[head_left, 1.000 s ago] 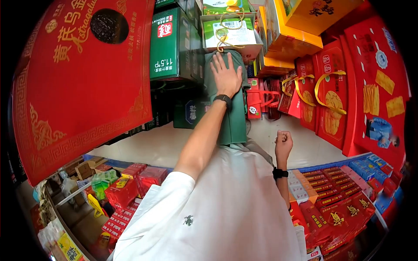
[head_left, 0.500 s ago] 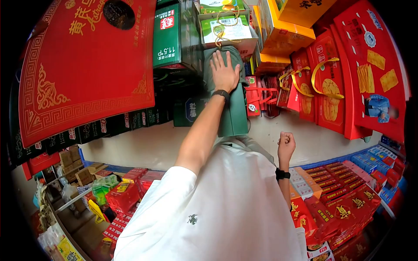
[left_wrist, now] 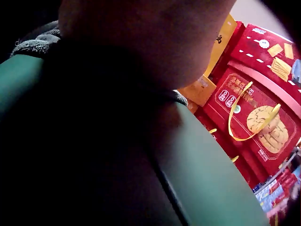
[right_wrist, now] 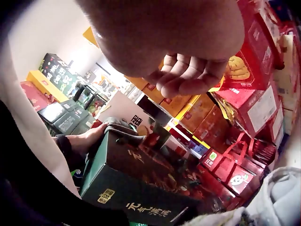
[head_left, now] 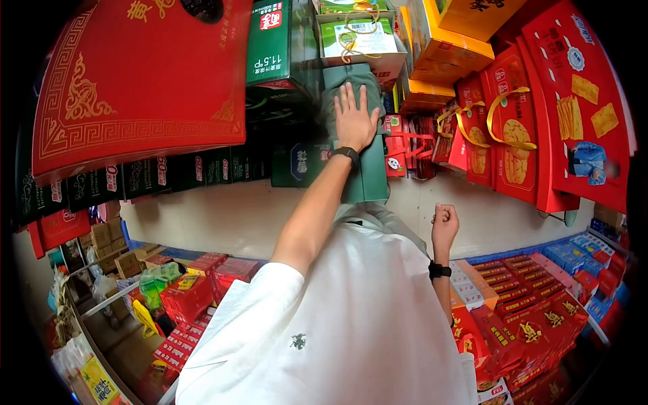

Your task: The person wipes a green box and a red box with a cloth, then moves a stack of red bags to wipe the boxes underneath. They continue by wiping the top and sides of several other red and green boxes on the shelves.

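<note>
My left hand (head_left: 356,120) rests flat with spread fingers on a grey-green cloth (head_left: 341,75). The cloth lies over the far part of a dark green gift box (head_left: 370,172), below my forearm. Seen from the right wrist, the box's printed side (right_wrist: 150,181) faces out, and the left hand lies on the cloth at its top edge. My right hand (head_left: 444,226) hangs at my side, fingers loosely curled, holding nothing. In the left wrist view, the heel of the left hand fills the top, above the green box lid (left_wrist: 211,165).
Left of the box rises a green carton (head_left: 280,50), beside a big red box (head_left: 155,88). A paper gift bag (head_left: 361,44) stands beyond the cloth. Yellow boxes (head_left: 445,50) and red bags with yellow handles (head_left: 513,135) line the right. Stacked red packages (head_left: 533,324) lie behind me.
The left hand has slid slightly back towards me along the cloth, so more cloth shows past the fingertips. The head view has shifted a little. My right hand still hangs, hardly moved.
</note>
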Tool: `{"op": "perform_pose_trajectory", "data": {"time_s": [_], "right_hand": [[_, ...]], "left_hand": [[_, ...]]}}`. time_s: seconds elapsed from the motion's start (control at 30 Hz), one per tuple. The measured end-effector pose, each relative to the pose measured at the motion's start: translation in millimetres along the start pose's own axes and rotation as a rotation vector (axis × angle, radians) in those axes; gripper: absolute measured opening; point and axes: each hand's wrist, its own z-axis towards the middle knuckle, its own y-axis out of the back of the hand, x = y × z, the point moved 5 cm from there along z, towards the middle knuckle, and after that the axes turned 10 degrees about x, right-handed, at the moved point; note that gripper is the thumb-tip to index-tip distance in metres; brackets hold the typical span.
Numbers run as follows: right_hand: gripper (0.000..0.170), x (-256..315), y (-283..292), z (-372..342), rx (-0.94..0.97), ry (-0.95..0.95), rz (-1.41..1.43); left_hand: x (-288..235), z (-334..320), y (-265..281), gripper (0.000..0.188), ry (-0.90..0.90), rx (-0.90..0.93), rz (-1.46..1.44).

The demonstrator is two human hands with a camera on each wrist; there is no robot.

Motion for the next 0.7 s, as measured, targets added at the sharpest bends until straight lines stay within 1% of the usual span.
{"op": "perform_pose_trajectory", "data": {"time_s": [0.17, 0.27, 0.4, 0.57, 0.7], "right_hand": [[0.023, -2, 7, -1, -0.002, 0.023, -0.028], [0.023, -9, 7, 2, 0.005, 0.032, 0.027], [0.023, -7, 7, 5, 0.027, 0.03, 0.027], [0.024, -8, 9, 11, 0.058, 0.073, -0.033], [0.024, -8, 11, 15, 0.064, 0.06, -0.021]], "left_hand": [[-5, -19, 1, 0.077, -0.003, 0.012, -0.003], [-8, -29, 1, 0.077, -0.011, 0.019, 0.006], [-13, -44, 4, 0.077, -0.023, 0.038, -0.009], [-21, -70, 10, 0.077, -0.032, 0.068, -0.006], [-33, -96, 11, 0.078, -0.032, 0.069, -0.002]]}}
